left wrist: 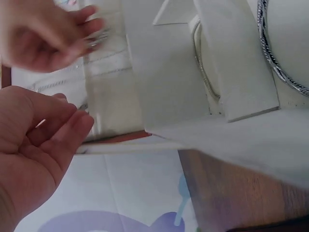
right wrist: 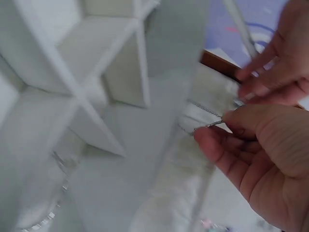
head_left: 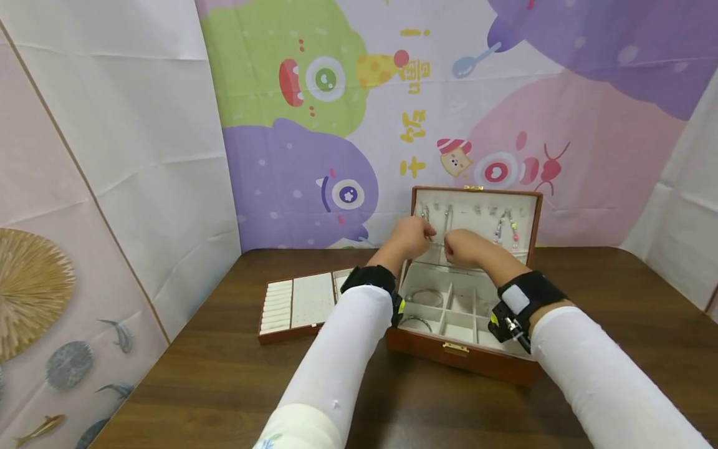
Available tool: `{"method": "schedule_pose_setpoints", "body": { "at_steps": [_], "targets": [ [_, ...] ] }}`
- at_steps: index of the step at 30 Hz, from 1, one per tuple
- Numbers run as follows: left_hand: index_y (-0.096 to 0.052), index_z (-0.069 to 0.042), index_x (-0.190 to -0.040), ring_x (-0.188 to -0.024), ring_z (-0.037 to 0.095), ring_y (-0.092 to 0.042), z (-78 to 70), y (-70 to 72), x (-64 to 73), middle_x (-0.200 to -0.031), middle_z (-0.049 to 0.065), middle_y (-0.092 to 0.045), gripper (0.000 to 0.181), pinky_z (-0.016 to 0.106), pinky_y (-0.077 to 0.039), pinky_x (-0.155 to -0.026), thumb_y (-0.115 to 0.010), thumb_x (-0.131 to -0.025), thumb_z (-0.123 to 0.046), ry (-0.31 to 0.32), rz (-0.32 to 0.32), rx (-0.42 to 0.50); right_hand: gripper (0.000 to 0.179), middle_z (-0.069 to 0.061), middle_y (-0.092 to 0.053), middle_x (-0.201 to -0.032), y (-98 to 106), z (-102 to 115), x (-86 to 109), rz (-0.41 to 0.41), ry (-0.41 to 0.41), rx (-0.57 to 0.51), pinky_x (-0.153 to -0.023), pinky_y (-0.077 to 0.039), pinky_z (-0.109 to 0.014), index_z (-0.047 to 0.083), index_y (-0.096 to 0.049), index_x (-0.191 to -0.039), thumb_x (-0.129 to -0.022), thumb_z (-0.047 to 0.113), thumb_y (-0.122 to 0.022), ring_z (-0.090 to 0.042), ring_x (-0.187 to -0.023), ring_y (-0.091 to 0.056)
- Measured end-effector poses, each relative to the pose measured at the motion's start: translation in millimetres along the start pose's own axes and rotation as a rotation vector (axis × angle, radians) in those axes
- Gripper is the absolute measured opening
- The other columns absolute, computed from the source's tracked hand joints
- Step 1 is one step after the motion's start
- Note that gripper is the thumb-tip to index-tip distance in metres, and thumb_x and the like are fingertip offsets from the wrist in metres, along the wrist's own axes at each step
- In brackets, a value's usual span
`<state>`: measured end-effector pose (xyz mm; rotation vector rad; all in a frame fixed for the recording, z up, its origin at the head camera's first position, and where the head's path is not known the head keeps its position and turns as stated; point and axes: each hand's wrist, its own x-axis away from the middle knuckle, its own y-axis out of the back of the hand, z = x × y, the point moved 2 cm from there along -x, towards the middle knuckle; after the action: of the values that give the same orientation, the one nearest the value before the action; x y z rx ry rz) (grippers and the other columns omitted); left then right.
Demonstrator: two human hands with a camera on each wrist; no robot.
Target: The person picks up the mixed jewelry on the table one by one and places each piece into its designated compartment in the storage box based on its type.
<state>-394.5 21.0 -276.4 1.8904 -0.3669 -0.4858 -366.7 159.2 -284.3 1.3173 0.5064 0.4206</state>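
Cartoon-printed backdrop sheet point(head_left: 303, 168) behind, dark brown wood-grain tabletop point(head_left: 235, 386) below. Brown jewellery box with cream lining point(head_left: 505, 365) stands on it, lid raised; brown-rimmed cream tray with ring rolls point(head_left: 311, 299) sits to its left. Both hands are at the lid's lining. Right hand point(right wrist: 270, 145) pinches a thin silver metal chain point(right wrist: 208, 125), thumb and finger narrow on it; the chain lies against the lid lining. Left hand point(left wrist: 38, 130) is just beside, fingertips close together; can't tell if they hold anything. Multicoloured beaded strand point(head_left: 514, 234) hangs on the lid's right side; round silver bangle point(head_left: 416, 321) lies in the front-left compartment.

Handling, my judgement: pinch lightly, work close to the lining, keep slack even so the links don't knot, stay clear of neighbouring strands.

Hard to read: chain ends and any clasp; hands hide part of the lid in the head view; right hand blurred in the left wrist view; right-hand compartments partly behind the right wrist.
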Motion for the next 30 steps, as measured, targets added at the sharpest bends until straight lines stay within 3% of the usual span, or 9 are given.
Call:
{"method": "schedule_pose_setpoints", "body": {
  "at_steps": [4,8,16,25,27,30],
  "targets": [
    [-0.065,-0.013,-0.128,-0.122,0.017,-0.055,-5.7,-6.4,-5.4,-0.126,0.0,-0.065,0.042,0.024,-0.045,-0.098,-0.053,-0.091,0.003,-0.033,0.044,-0.126,0.025,-0.001,-0.057,-0.054,21.4,-6.0,4.2,-0.037,-0.075,-0.099,-0.055,-0.04,-0.029,0.005,-0.052,-0.066,-0.089,-0.002,-0.05,-0.014,-0.052,-0.053],
    [-0.066,-0.014,-0.127,-0.121,0.016,-0.055,-8.0,-12.4,-9.5,-0.127,-0.001,-0.064,0.041,0.022,-0.044,-0.099,-0.057,-0.09,0.001,-0.042,0.065,-0.206,0.015,-0.006,-0.065,-0.064,44.6,-9.7,7.0,-0.101,-0.124,-0.116,-0.06,-0.045,-0.033,0.001,-0.056,-0.078,-0.092,0.002,-0.052,-0.019,-0.061,-0.062],
    [-0.07,-0.013,-0.116,-0.11,0.016,-0.06,-16.5,-20.3,-10.1,-0.117,0.001,-0.067,0.024,0.025,-0.047,-0.092,-0.06,-0.094,-0.009,-0.077,0.124,-0.383,0.017,-0.008,-0.063,-0.068,77.4,-10.0,9.4,-0.268,-0.145,-0.1,-0.058,-0.042,-0.034,0.0,-0.058,-0.078,-0.094,0.004,-0.053,-0.022,-0.062,-0.058],
    [-0.071,-0.012,-0.115,-0.115,0.017,-0.057,-15.1,-20.1,-5.2,-0.118,0.002,-0.066,0.023,0.023,-0.045,-0.096,-0.061,-0.095,-0.011,-0.067,0.144,-0.381,0.011,-0.02,-0.056,-0.082,82.1,-8.7,7.9,-0.469,-0.169,-0.049,-0.068,-0.044,-0.047,-0.006,-0.054,-0.09,-0.096,0.004,-0.053,-0.033,-0.073,-0.052],
    [-0.071,-0.012,-0.115,-0.115,0.017,-0.058,-13.6,-20.2,-6.1,-0.118,0.001,-0.066,0.023,0.022,-0.045,-0.096,-0.062,-0.094,-0.011,-0.062,0.143,-0.371,0.011,-0.02,-0.057,-0.083,77.8,-9.1,6.7,-0.46,-0.151,-0.043,-0.069,-0.045,-0.047,-0.007,-0.054,-0.091,-0.095,0.003,-0.054,-0.033,-0.074,-0.053],
    [-0.072,-0.013,-0.114,-0.113,0.016,-0.058,-11.9,-19.7,-7.7,-0.116,0.0,-0.067,0.023,0.022,-0.045,-0.094,-0.063,-0.093,-0.011,-0.05,0.133,-0.358,0.01,-0.014,-0.058,-0.075,66.5,-10.8,4.3,-0.368,-0.114,-0.029,-0.064,-0.046,-0.043,-0.004,-0.056,-0.087,-0.094,0.003,-0.054,-0.027,-0.066,-0.054]
  ]
}}
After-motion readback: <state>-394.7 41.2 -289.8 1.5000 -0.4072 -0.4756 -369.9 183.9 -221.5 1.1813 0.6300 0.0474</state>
